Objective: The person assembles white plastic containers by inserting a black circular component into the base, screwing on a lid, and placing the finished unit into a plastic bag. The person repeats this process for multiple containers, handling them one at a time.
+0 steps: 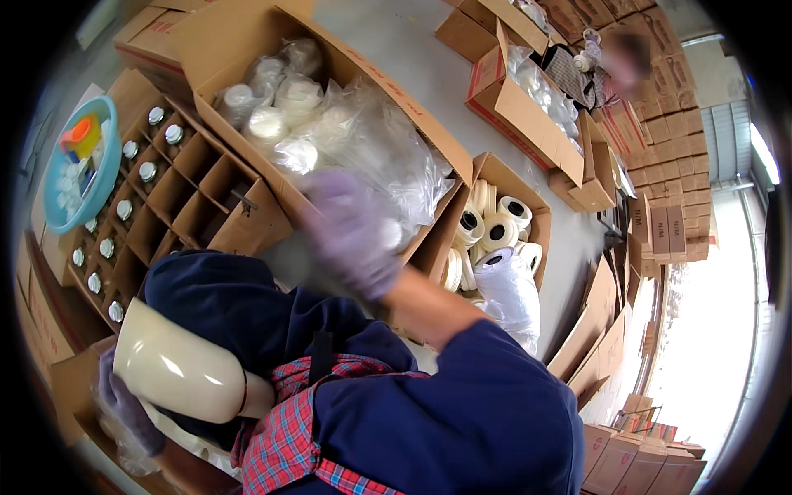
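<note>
At the lower left, my gloved left hand [128, 403] is closed against the side of a large, glossy cream cylinder [183, 363] with a dark ring near its narrower end. The cylinder lies tilted across my lap, and some of that hand's fingers are hidden behind it. My gloved right hand [351, 231] is smeared by motion, over the near edge of an open carton [404, 99]. Whether its fingers hold anything cannot be made out. Inside that carton are several whitish round pieces wrapped in clear plastic bags [289, 107].
To the left stands a divided carton [194, 210] with several white-capped bottles, beside a light-blue basin [103, 194]. A carton right of centre holds cream rings [499, 231] and a plastic-wrapped roll [507, 289]. Another person [577, 70] works at the far right, near stacked boxes [668, 107].
</note>
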{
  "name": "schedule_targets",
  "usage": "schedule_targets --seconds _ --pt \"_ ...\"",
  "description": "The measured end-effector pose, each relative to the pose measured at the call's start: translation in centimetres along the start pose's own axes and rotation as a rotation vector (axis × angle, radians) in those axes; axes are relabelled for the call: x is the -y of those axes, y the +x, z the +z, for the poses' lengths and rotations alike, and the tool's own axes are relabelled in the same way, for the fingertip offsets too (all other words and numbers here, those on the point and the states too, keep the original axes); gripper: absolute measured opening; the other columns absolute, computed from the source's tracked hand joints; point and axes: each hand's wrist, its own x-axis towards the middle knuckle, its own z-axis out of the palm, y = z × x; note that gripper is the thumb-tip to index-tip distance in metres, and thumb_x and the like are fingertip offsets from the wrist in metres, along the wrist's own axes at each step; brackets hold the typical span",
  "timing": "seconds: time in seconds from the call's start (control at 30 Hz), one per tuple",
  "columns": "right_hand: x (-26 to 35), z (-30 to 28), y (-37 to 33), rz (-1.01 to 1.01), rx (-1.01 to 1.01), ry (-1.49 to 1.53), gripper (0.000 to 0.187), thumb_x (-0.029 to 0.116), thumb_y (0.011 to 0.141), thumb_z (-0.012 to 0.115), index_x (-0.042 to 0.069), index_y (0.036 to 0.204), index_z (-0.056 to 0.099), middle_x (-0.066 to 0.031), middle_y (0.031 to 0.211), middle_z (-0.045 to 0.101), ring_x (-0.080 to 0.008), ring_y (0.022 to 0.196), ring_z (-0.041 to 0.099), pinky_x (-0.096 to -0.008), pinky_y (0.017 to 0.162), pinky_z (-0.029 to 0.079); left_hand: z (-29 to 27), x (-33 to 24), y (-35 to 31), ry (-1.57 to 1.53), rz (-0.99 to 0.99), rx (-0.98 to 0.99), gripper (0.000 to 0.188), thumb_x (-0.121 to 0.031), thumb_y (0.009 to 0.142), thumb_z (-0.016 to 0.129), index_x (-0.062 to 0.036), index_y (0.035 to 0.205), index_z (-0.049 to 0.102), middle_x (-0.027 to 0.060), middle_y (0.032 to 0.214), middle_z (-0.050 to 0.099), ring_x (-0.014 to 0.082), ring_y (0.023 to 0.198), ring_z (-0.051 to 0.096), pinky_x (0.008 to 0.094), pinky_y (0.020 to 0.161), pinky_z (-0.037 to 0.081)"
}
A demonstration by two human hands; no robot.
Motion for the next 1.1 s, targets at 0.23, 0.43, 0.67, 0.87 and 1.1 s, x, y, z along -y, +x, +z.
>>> schedule_targets --seconds 0.23,0.43,0.67,0.87,1.1 --pt "-27.6 -6.5 -29.4 1.273 1.129 -0.469 0.043 0.037 0.088 0.069 0.001 0.112 0.067 -0.0202 0.123 0.067 -0.0358 0.117 0.064 -0.0405 0.1 0.051 3.2 -1.9 0.7 0.157 -0.124 -0.145 0.046 -0.032 0.106 0.043 0.0045 0.129 0.058 0.0137 0.124 0.063 0.0237 0.112 0.06 0.0369 0.096 0.049" --pt "-24.0 -1.3 -27.9 1.183 0.923 -0.643 0.029 0.022 0.097 0.053 0.005 0.116 0.068 -0.0124 0.118 0.067 -0.0303 0.106 0.067 -0.0369 0.091 0.054 6.0 -5.8 -0.4 0.286 0.101 -0.566 0.043 -0.021 0.107 0.041 0.0056 0.138 0.054 0.0177 0.137 0.059 0.0286 0.126 0.055 0.0403 0.11 0.042" --pt "-27.6 -8.2 -23.0 1.129 0.197 -0.549 0.029 0.028 0.092 0.065 0.001 0.086 0.07 -0.0206 0.084 0.07 -0.0326 0.076 0.066 -0.0437 0.072 0.052 3.5 -8.7 -7.4 0.346 0.354 -0.53 0.046 -0.028 0.105 0.04 0.0068 0.129 0.058 0.0283 0.139 0.054 0.0432 0.126 0.054 0.0533 0.112 0.04" --pt "1.1 -7.7 2.1 -0.078 -0.009 0.218 0.017 0.01 0.076 0.079 0.008 0.083 0.063 -0.0144 0.099 0.065 -0.0319 0.084 0.063 -0.0433 0.073 0.049 11.1 -13.8 -4.0 -0.529 0.224 0.105 0.111 -0.029 0.074 0.087 0.0041 0.158 0.021 0.0215 0.155 0.039 0.03 0.144 0.038 0.0402 0.119 0.028" --pt "16.7 -3.5 14.0 -0.746 0.073 0.943 0.041 0.009 0.069 0.077 0.004 0.109 0.069 -0.0161 0.12 0.06 -0.0305 0.094 0.066 -0.0409 0.079 0.055 6.9 -13.6 -2.0 -1.094 0.081 -0.343 0.089 -0.01 0.081 0.075 0.0028 0.156 0.028 0.0134 0.142 0.053 0.0202 0.131 0.052 0.0354 0.109 0.043"
